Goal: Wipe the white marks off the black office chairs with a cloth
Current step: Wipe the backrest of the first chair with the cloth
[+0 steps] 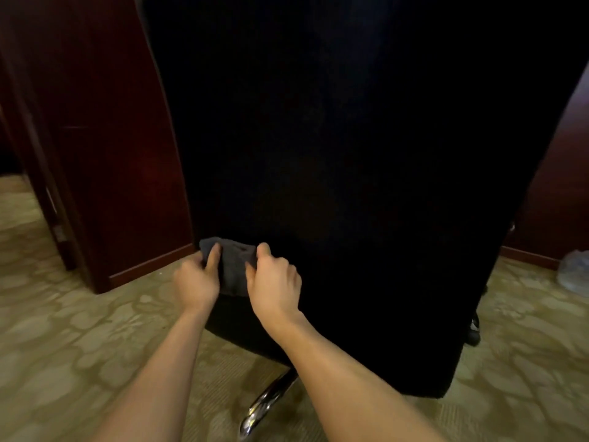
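Observation:
The back of a black office chair (350, 154) fills most of the view, very dark, and no white marks can be made out on it. A dark grey cloth (234, 266) lies against the lower left part of the chair's back. My left hand (196, 279) grips the cloth's left side with curled fingers. My right hand (274, 279) pinches its right side, thumb up. Both forearms reach in from the bottom of the view.
A chrome chair leg (267, 403) juts out over the patterned beige carpet (63, 346). Dark red wood panelling (105, 138) stands at the left, with a doorway beyond it. A crumpled clear plastic bag (573, 272) lies at the right by the skirting. A black castor (473, 336) shows at the chair's right.

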Available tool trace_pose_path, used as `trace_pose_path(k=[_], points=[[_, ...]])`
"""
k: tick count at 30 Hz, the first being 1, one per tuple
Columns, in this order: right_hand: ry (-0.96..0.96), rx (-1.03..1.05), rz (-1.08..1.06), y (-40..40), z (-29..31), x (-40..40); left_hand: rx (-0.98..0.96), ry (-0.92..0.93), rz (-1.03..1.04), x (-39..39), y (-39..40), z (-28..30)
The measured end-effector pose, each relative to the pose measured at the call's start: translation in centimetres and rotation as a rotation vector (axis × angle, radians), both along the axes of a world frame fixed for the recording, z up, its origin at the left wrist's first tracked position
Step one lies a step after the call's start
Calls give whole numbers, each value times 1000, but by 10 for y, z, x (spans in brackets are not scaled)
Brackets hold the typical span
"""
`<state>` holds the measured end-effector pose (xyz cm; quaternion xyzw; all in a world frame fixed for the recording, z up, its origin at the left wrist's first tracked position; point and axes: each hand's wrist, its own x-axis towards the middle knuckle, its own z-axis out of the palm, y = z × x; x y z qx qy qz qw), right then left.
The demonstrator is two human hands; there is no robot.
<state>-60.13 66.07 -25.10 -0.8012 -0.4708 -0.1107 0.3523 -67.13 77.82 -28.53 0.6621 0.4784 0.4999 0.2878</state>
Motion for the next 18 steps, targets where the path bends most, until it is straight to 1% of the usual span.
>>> trace_pose_path(k=[3,4,6,8,11,12,14,16,18], points=[[76,-105,-18,-13,-48,1,-162,-3,-66,3,-16,-57],[101,-114,-30,-20,-62,2,-181,18,-89,4,-20,-73],[132,-65,-40,-34,-78,4,-170,63,-123,5,-27,-87],[131,26,-45,-43,-76,7,-102,50,-141,6,-34,-78],[147,179,-78,-38,-52,10,70,34,-73,6,-34,-41],[154,210,-78,-33,-45,8,130,38,-41,4,-29,-28],[196,223,-57,-23,-38,4,187,51,-4,-1,-19,-9],[268,190,-57,-21,-45,1,102,53,-51,0,-18,-16],[296,157,-102,-32,-63,4,-45,-16,-116,8,-38,-41]])
